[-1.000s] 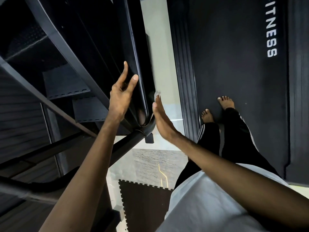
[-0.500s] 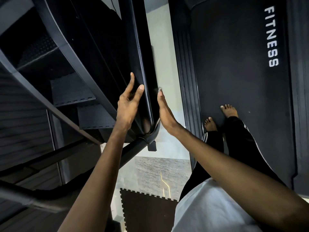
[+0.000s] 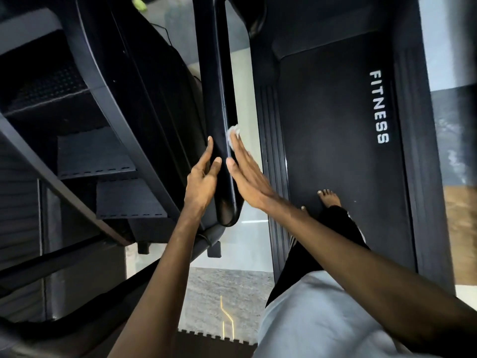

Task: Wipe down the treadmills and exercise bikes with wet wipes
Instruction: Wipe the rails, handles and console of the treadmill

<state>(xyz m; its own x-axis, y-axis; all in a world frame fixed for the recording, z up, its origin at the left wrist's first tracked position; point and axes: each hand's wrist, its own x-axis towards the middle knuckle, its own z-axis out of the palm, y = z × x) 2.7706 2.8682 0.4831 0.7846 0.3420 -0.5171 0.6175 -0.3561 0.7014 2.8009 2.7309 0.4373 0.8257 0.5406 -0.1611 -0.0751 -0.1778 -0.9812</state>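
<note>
Right fingers (image 3: 238, 148): straight and held together, pressing flat against the right face of the rail.
Wet wipe (image 3: 232, 131): small, white and crumpled, pinned under the right fingertips; only a soft tuft shows past the tips.
Left fingers (image 3: 207, 151): straight, with forefinger and thumb slightly apart, lying on the rail's opposite face and holding nothing.
Hands: right hand (image 3: 247, 177) and left hand (image 3: 201, 179) face each other with the rail between them.
Handrail (image 3: 219, 86): smooth, glossy black, long and narrow with a rounded near end by the wrists. Its long axis runs away from the fingertips towards the top of the view.
Side strip (image 3: 273, 151): ribbed black, just right of the right hand.
Treadmill belt (image 3: 335, 164): matte black, finely textured, further right. White FITNESS lettering (image 3: 379, 107) runs along its length.
Bare foot (image 3: 329, 197): on the belt, beyond the right wrist.
Steps (image 3: 95, 151): flat dark treads, left of the left fingers.
Floor mat (image 3: 206, 344): black with a toothed edge, below the forearms.
</note>
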